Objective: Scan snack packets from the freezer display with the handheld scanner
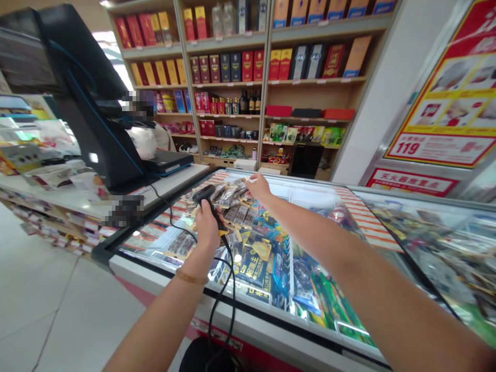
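At the centre of the frame the left hand [207,225] is wrapped tight around the grip of a black barcode scanner [208,202], its head tipped forward toward a loose heap of small packets [232,202] lying on the glass lid of a chest freezer [271,330]; held that way, the scanner's window faces the packets' printed sides. Its cable [228,289] hangs down off the lower edge of the frame. Just above centre, the right hand [259,187] reaches over the heap with fingers bent down onto the far packets, seemingly pressing or pinching 1, though whether it has actually lifted anything cannot be told. The packets sit on the lid near the till, handy to both hands. In the upper left a black point-of-sale terminal [91,103] stands on a white counter [58,194]. Wooden shelves [263,82] across the top hold red, yellow and blue boxes and dark bottles. At the right a red and yellow poster [449,113] shows the number 119; the other writing is too blurred to read.
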The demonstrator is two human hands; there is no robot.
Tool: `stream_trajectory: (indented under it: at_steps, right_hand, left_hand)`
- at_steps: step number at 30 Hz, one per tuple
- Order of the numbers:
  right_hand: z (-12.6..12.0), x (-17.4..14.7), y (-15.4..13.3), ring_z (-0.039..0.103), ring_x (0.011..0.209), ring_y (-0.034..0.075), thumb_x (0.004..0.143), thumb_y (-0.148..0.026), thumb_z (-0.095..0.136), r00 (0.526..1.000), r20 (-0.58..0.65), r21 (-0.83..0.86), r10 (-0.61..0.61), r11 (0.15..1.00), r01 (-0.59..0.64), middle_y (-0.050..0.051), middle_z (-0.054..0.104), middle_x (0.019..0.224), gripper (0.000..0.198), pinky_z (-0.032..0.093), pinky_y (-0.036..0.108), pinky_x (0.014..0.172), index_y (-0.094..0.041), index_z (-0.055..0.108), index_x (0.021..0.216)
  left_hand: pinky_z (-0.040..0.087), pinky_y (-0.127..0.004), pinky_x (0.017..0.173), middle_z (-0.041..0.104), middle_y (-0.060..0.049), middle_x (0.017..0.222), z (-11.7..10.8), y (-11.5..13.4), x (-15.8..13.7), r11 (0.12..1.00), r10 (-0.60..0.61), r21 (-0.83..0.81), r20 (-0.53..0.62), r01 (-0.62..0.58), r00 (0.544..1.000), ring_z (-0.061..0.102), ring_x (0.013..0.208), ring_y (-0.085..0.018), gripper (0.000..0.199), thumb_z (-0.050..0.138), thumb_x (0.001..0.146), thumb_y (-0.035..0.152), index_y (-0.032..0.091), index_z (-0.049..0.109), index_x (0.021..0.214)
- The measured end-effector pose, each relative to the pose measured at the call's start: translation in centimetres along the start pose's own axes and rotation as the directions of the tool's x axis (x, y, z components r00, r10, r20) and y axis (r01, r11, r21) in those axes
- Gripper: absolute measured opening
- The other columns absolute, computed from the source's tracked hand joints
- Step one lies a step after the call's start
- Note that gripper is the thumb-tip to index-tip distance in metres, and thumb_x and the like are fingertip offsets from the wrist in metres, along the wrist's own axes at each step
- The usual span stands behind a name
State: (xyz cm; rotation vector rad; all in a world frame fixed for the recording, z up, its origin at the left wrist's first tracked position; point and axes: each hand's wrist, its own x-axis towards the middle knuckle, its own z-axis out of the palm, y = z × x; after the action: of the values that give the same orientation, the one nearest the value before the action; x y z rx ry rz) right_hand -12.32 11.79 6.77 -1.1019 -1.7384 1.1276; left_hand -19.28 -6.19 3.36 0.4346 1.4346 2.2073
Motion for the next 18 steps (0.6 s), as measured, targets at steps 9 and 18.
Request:
stream_trajectory:
  at_steps: [9,18]
  right_hand:
    - [-15.6,-3.0,8.1,0.066,0.055,0.01,0.089,-0.009,0.057,0.979,-0.188,0.023,0.077,0.997,-0.074,-0.003,0.065,0.084,0.018,0.052,0.02,0.052,-0.021,0.057,0.103]
    - [-32.2,-7.6,17.3,0.075,0.082,0.018,0.093,-0.012,0.055,0.936,-0.35,-0.485,0.045,0.846,-0.222,0.006,0.077,0.095,0.022,0.056,0.024,0.071,-0.017,0.071,0.107]
  left_hand:
    - [0.039,-0.024,0.04,0.057,0.004,0.07,9.4,-4.4,-7.4,0.996,-0.043,0.094,0.318,0.014,0.947,0.049,0.044,-0.009,0.049,0.057,0.093,0.071,0.023,0.05,0.088]
    - [0.038,-0.024,0.04,0.058,0.003,0.072,17.7,-8.5,-16.9,0.98,-0.174,0.172,0.501,0.099,0.848,0.051,0.044,-0.01,0.052,0.061,0.089,0.074,0.024,0.048,0.089]
